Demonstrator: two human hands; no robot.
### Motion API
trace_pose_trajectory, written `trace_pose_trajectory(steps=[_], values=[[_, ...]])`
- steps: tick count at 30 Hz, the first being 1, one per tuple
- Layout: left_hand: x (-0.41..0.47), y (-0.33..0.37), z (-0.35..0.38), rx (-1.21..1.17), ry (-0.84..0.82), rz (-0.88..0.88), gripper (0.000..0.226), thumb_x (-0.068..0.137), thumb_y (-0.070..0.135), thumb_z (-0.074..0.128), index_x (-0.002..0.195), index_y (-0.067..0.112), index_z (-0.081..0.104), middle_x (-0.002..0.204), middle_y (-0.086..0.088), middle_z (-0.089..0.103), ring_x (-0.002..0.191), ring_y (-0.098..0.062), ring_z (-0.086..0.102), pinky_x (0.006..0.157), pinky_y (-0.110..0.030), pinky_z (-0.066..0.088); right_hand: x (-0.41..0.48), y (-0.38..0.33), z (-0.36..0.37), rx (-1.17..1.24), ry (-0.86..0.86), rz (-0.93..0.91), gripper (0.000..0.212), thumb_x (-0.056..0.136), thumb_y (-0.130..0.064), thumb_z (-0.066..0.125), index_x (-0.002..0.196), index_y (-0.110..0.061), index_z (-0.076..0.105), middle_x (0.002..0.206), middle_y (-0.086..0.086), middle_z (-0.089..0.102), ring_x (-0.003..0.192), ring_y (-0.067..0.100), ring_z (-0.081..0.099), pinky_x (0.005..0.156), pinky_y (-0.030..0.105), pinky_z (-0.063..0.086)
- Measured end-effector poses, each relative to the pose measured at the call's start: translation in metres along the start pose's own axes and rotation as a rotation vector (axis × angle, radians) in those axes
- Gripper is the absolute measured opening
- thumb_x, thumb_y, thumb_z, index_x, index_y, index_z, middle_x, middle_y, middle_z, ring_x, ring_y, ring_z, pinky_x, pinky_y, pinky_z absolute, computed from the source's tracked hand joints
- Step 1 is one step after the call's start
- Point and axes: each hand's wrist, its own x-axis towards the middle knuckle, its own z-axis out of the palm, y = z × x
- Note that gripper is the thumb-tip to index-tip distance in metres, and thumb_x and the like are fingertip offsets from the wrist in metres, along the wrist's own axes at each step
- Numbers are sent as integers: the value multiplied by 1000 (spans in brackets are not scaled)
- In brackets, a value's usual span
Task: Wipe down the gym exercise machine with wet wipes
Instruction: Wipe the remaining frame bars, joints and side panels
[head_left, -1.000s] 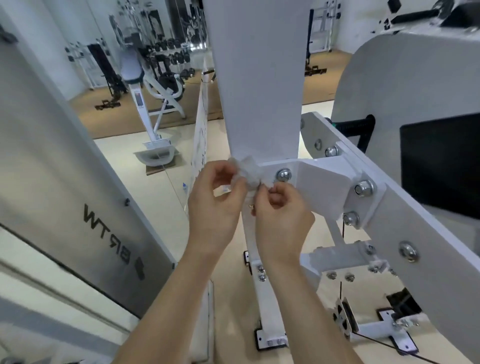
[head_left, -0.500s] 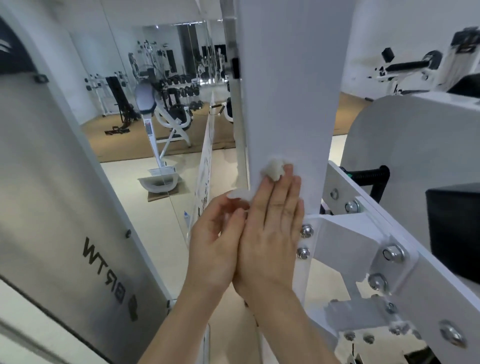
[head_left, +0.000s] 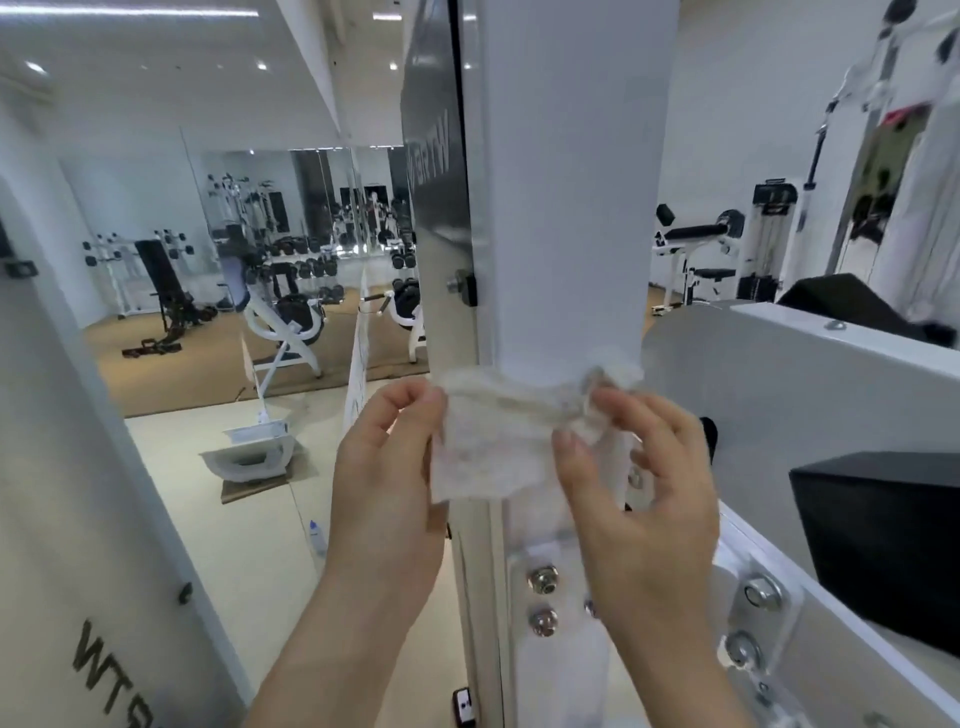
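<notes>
The wet wipe (head_left: 491, 452) is white and crumpled. It is up in the air, in front of the big white post (head_left: 566, 208) of the gym machine. It hangs open like a little flag, pulled wide between two hands. Its top edge lies across the post. I cannot tell if it is touching the post.

The left hand (head_left: 382, 483) pinches the top left corner of the wipe with the thumb and the first fingers. The other fingers are curled in behind them.

The right hand (head_left: 649, 509) pinches the right end of the wipe, where it is all bunched up. The thumb and first finger squeeze it. The other fingers are bent and a bit apart, and they hold nothing.

Just under the hands, two shiny bolts (head_left: 543, 578) sit one above the other on the post. To the right is a black pad (head_left: 883, 540) on the white frame. To the left stands a gray panel (head_left: 78, 467) with dark letters on it. Far back, a mirror (head_left: 291, 208) shows more gym machines.
</notes>
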Motion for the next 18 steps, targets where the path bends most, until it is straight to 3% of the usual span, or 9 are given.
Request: trace_pose_trajectory(steps=[2,3,5,6,8,10,12,14,18], values=[[2,10,1,99,-38,4,13,96,16,56,85,20,62,71,2,64,65,-14,58,61,-30,46,-4,-5,-8,-3,59,147,13,78,-41,69,90,-36,64,101,-14,58,95,8,57,78,21,44],[3,14,1,208,-88,42,11,96,16,57,86,20,62,68,3,63,65,-16,56,60,-30,44,-7,-7,-12,-32,70,189,13,77,-42,68,86,-37,62,99,-14,56,92,6,55,75,19,41],[3,25,3,369,-259,103,8,95,17,59,88,19,61,63,4,61,59,-14,54,54,-23,41,-12,-14,-20,-101,47,147,23,76,-51,64,95,-39,58,108,-17,51,99,1,52,80,10,38],[4,32,5,409,-367,111,6,94,17,61,88,19,61,61,3,60,55,-12,53,51,-20,39,-13,-21,-24,-117,-37,89,31,78,-53,62,106,-40,56,116,-20,49,107,-1,51,85,8,37],[7,43,8,491,-581,139,3,90,24,67,88,22,65,64,-12,56,59,-19,53,56,-24,40,-9,-33,-24,-8,-359,72,46,83,-49,66,126,-40,53,127,-21,55,119,1,53,93,13,41],[13,50,9,578,-676,197,2,85,30,67,86,28,66,69,-22,50,59,-24,50,55,-28,40,-5,-39,-20,269,-601,193,36,84,-32,72,119,-34,64,112,-12,70,104,5,66,87,27,52],[21,52,4,648,-632,287,2,87,30,64,87,29,63,62,-11,44,50,-15,40,47,-21,31,-6,-32,-19,450,-553,388,23,79,-18,73,101,-25,74,94,0,76,84,15,71,72,32,57],[28,50,-3,704,-522,370,5,94,28,61,89,28,59,57,-2,43,45,-11,34,44,-21,26,-6,-23,-24,453,-460,503,20,78,-11,78,94,-23,77,89,4,76,77,17,70,67,33,55],[30,27,-13,804,-280,523,8,100,18,52,94,24,51,50,11,40,45,-6,31,44,-19,23,17,-5,-29,83,-83,408,14,83,-20,75,74,-30,75,83,-8,70,80,11,66,76,29,50]])
